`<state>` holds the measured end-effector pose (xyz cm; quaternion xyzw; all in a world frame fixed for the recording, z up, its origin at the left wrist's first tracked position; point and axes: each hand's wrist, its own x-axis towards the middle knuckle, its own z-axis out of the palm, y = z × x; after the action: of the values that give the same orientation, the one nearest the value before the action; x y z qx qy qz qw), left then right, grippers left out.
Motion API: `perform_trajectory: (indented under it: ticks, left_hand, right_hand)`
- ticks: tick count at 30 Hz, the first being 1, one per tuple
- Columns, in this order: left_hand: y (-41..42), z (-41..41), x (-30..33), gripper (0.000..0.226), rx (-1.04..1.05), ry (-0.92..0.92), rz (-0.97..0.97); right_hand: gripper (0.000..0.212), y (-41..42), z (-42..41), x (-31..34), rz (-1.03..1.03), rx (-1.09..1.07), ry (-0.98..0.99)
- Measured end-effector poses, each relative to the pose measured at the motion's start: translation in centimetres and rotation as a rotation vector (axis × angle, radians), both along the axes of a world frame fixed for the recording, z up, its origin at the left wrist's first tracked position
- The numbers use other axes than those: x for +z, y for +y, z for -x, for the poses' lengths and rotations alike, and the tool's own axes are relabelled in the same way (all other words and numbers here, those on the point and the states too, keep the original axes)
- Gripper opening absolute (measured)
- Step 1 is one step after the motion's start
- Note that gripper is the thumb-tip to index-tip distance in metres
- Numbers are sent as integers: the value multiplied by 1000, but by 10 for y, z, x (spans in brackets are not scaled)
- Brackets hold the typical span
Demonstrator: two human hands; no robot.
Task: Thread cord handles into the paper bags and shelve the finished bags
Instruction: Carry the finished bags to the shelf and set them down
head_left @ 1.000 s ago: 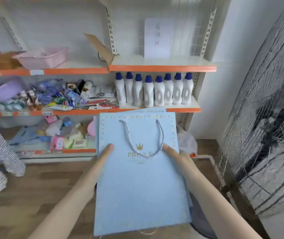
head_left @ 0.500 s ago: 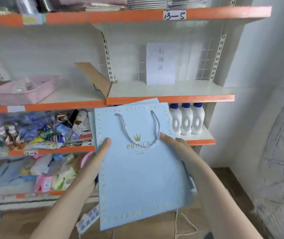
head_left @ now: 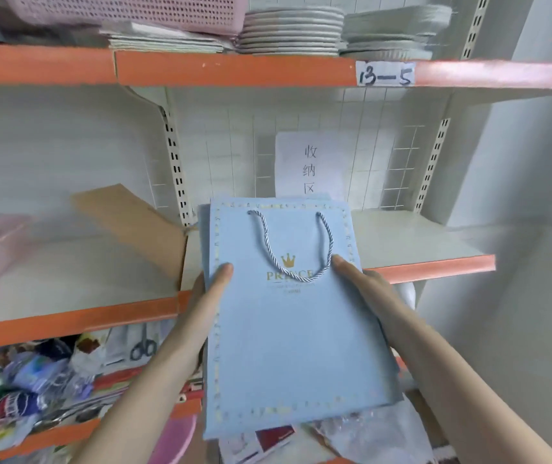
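left hand (head_left: 206, 289) holds flat light-blue paper bag (head_left: 288, 329) | right hand (head_left: 365, 283) holds it too | over white orange-edged shelf (head_left: 412, 239)

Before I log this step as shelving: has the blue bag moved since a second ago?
Yes. The blue paper bag, gripped by the left hand and right hand, has risen: its top now overlaps the white shelf, above the earlier bottle level.
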<state>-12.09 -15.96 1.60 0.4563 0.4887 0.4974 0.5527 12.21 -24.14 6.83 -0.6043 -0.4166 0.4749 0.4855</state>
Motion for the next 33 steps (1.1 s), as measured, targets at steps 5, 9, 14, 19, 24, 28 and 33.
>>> perform_trajectory:
  ticks: [5, 9, 14, 19, 24, 28, 33]
  left_hand:
    - [63, -14, 30, 48, -136, -62, -20]
    - [129, -31, 38, 69, -175, -46, 5]
    - [189, -46, 15, 94, -158, -81, 141]
    - [225, -63, -10, 109, -83, -12, 205]
    - [228, -86, -1, 92, 1, 30, 146]
    - [220, -109, 6, 28, 170, 190, -2]
    - [206, -122, 16, 31, 303, 179, -165]
  right_hand:
    - [49, 90, -10, 20, 18, -9, -49]
    - [50, 153, -21, 18, 30, -32, -76]
    - [55, 215, -35, -1, 62, -54, -129]
    - [62, 258, -52, -21, 105, -35, -202]
    - [56, 285, -71, -24, 125, -11, -220]
    - [70, 293, -85, -24, 86, -18, -347]
    - [52, 294, -97, -24, -52, -34, -387]
